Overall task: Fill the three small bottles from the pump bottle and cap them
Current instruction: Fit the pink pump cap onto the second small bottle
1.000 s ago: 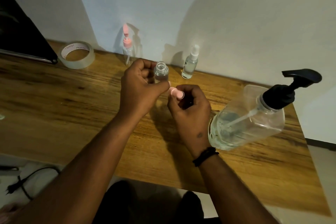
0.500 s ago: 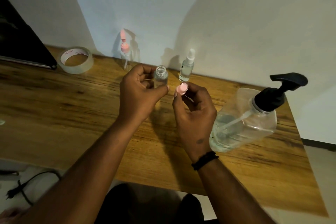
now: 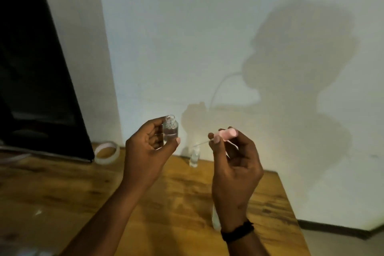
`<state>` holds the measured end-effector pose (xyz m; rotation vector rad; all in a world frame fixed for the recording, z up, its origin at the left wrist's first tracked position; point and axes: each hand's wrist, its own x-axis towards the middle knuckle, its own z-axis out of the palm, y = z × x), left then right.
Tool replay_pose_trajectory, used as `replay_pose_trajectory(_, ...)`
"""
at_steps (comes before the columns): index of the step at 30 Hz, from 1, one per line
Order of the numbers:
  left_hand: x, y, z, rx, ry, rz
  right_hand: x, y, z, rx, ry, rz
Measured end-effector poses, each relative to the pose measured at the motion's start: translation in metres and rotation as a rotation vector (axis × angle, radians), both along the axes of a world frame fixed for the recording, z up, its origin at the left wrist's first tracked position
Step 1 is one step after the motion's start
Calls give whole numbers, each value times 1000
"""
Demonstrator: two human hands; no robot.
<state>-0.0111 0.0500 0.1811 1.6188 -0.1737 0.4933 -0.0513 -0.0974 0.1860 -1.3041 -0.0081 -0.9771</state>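
My left hand (image 3: pixel 148 151) grips a small clear bottle (image 3: pixel 170 129), upright and uncapped, raised above the table in front of the wall. My right hand (image 3: pixel 234 160) pinches a pink spray cap (image 3: pixel 226 133) lying sideways, its thin dip tube (image 3: pixel 202 144) pointing left toward the bottle. Cap and bottle are apart. A second small bottle (image 3: pixel 195 157) with a white top stands on the wooden table (image 3: pixel 187 199) by the wall. The pump bottle is almost wholly hidden behind my right wrist. The third small bottle is out of sight.
A roll of clear tape (image 3: pixel 107 153) lies at the back left of the table. A dark screen (image 3: pixel 39 81) leans at the far left. The table's right edge runs down past my right forearm, with floor beyond it.
Both hands have risen with the bottle and the pink cap, and the view has tilted up toward the wall. The cap now lies sideways with its tube pointing left.
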Motion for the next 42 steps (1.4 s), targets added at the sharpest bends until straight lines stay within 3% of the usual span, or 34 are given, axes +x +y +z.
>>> replay_pose_trajectory(7, -42, 2, 131, -58, -224, -54, -35, -30, 171, 159, -184, 80)
replay_pose_trajectory(14, -77, -1, 232, -42, -401, -130, -80, -26, 300, 49, -346, 155)
replay_pose_trajectory(19, -91, -10, 284, 71, -499, -147, -104, -10, 363, -57, -427, 195)
replay_pose_trajectory(27, -107, -6, 306, 110, -547, -109, -121, 1, 392, -196, -467, 174)
replay_pose_trajectory(42, -106, 0, 313, 139, -596, -53, -111, 9, 391, -463, -328, 139)
